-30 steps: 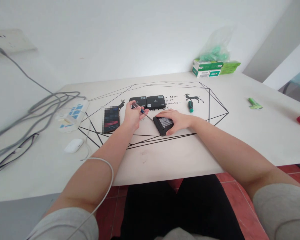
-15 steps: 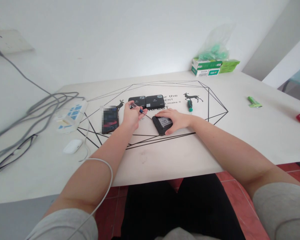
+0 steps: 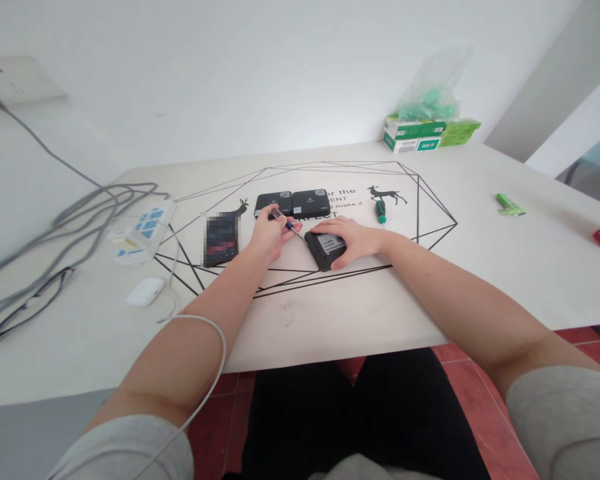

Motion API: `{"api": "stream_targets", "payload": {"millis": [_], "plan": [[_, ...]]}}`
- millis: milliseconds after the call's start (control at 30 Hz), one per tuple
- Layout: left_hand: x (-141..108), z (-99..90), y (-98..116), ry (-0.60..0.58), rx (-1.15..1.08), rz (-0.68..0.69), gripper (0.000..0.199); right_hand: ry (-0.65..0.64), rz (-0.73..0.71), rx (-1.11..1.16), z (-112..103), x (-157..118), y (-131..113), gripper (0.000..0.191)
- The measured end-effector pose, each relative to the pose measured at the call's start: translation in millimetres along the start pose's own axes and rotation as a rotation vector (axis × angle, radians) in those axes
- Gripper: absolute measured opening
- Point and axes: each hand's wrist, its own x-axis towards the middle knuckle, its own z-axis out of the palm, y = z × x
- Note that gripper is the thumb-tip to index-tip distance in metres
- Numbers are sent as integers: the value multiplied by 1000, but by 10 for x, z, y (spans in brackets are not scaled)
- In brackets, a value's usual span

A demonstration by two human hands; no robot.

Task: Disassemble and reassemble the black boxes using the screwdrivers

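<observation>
My left hand is closed around the handle of a screwdriver with a clear and blue grip. Its thin metal shaft points right and down, the tip at the upper left corner of a flat black box with a white label. Over the right part of this box lies my right hand, thumb at the near edge and fingers along the far edge, gripping it on the table. Two more black boxes, a left one and a right one, sit side by side just behind.
A green-handled screwdriver lies right of my right hand. Left are a phone, a white earphone case, a power strip, cables and glasses. Green boxes stand against the wall. A white cable crosses my left forearm.
My left hand has shifted slightly to the right with the screwdriver, whose tip stays by the box's corner. My right hand and the box have hardly moved.
</observation>
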Motion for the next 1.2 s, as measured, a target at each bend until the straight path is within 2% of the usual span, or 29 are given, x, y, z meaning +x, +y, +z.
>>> {"api": "stream_targets", "payload": {"millis": [367,633,900,1033,1100,1200], "plan": [[-32,37,-32,-27,21,-26,37,-5,0,-3,-7,-5,-5,105],[-58,52,-86,-50,32,-45,42,-12,4,6,-21,-15,-53,107],[-133,66,45,-21,134,-44,44,9,-14,7,3,-3,10,105],[-95,-4,152,35,350,73,56,15,-1,6,-2,-18,-18,103],[-65,-68,205,100,566,175,58,13,20,-3,-13,-32,-53,104],[-35,-179,264,211,1011,403,50,22,45,-33,-21,-48,-121,105]]}}
